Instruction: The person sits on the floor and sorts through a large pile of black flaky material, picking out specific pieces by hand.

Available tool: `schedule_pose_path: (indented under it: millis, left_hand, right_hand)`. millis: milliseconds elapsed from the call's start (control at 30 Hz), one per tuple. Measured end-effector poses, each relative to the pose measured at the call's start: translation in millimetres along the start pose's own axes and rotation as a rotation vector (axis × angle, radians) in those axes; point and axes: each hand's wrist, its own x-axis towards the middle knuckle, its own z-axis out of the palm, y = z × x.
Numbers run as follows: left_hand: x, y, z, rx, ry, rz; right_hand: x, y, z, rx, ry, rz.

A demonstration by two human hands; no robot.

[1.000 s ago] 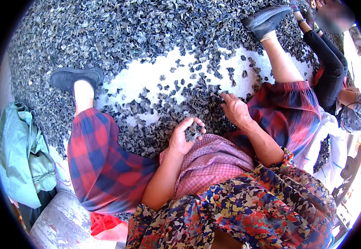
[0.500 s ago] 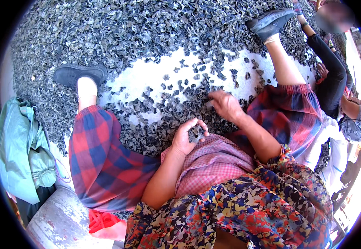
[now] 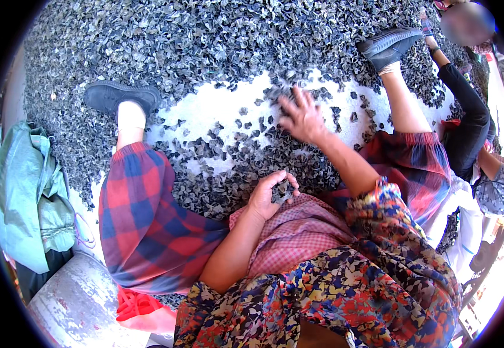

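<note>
Small dark, curled, grey-black pieces (image 3: 217, 40) are spread in a thick layer over a white sheet (image 3: 205, 110), thinning to scattered bits between the outstretched legs. A few of these pieces are cupped in the left hand (image 3: 270, 194), which is curled around them just above a pink checked cloth (image 3: 298, 226) on the lap. The right hand (image 3: 301, 116) is laid flat and spread over the pieces further out, fingers released, nothing gripped. A green sack (image 3: 28, 197) is slumped at the left edge, partly cut off. What the pieces are cannot be made out.
</note>
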Motion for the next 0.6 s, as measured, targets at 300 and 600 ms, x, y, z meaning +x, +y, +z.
schedule_pose_path:
  millis: [300, 600]
  left_hand:
    - [1.9, -1.4, -2.1, 0.006, -0.023, -0.007]
    - [0.5, 1.1, -1.7, 0.013, 0.003, 0.039]
  right_hand:
    - [-113.8, 42.9, 18.3, 0.132, 0.022, -0.232]
    - [-141.0, 19.3, 26.6, 0.142, -0.072, -0.297]
